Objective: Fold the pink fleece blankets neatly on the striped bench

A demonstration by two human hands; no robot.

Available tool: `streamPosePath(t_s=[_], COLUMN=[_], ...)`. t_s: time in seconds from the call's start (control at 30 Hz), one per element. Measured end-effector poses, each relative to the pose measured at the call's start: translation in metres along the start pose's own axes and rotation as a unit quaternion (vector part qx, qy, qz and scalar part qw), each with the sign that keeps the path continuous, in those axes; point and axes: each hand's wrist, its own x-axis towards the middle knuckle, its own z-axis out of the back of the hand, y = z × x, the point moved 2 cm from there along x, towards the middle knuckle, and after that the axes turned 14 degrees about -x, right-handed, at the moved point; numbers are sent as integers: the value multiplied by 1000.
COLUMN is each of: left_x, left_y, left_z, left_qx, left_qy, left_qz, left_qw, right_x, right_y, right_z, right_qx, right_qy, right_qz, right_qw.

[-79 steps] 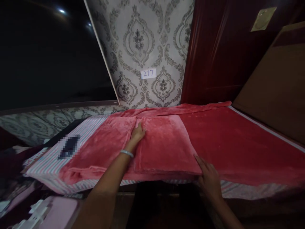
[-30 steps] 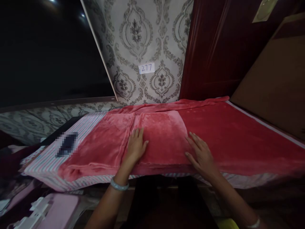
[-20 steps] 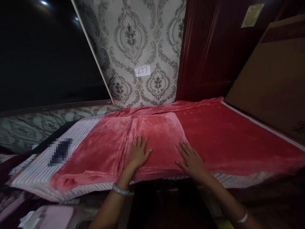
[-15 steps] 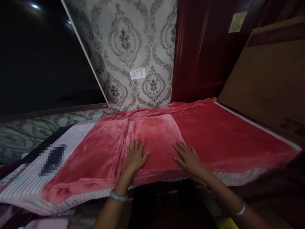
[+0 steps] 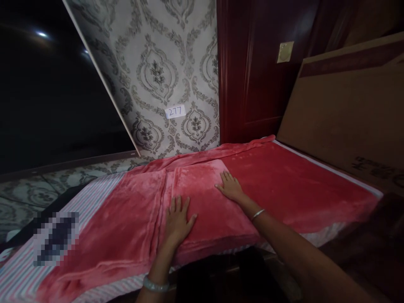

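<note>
A red plush blanket lies spread in front of me, with folded layers in its middle and left part. My left hand rests flat on the folded middle section, fingers spread, just right of a seam between two folds. Farther back, my right hand lies palm down near the right edge of that same folded section, its fingers stretched out. Neither hand grips the cloth. To the right, the blanket is a single smooth sheet. Beneath it shows a striped cloth at the left and along the front edge.
A large dark screen stands at the back left. Patterned wallpaper with a paper label reading 277 is behind the blanket. A dark red door and a big cardboard box close off the right. A pixelated patch covers something at the left.
My right hand has slid away from me along the fold's right edge, toward the back. My left hand stays on about the same spot. The view has shifted slightly.
</note>
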Motion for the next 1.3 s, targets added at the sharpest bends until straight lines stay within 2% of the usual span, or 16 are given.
streamPosePath(t_s=[0.13, 0.27, 0.47, 0.53, 0.63, 0.73, 0.83, 0.97, 1.3], left_x=[2, 24, 106, 132, 157, 164, 164, 164, 155], left_y=[0, -6, -24, -23, -11, 5, 13, 13, 11], left_z=[10, 32, 58, 57, 42, 21, 10, 8, 5], left_qx=[-16, -43, -85, -77, -55, -34, -29, -36, -37], left_qy=[27, 6, -46, -49, -26, 2, 3, 6, -5], left_qz=[5, -22, -46, -49, -18, 25, 27, 27, 39], left_qw=[999, 999, 994, 995, 998, 999, 999, 999, 999], right_x=[1, 19, 68, 79, 84, 82, 81, 83, 81], right_y=[-5, -2, 17, 20, 16, 7, 2, 0, -4], right_z=[-6, 8, 35, 34, 18, -6, -18, -20, -31], right_qx=[1, 1, 17, 17, 8, 7, 7, 2, -6], right_qy=[16, 26, -42, -51, -36, -23, -24, -12, -30], right_qz=[7, -7, -1, -2, 2, -6, -15, -16, -19], right_qw=[1000, 1000, 999, 999, 999, 1000, 1000, 1000, 999])
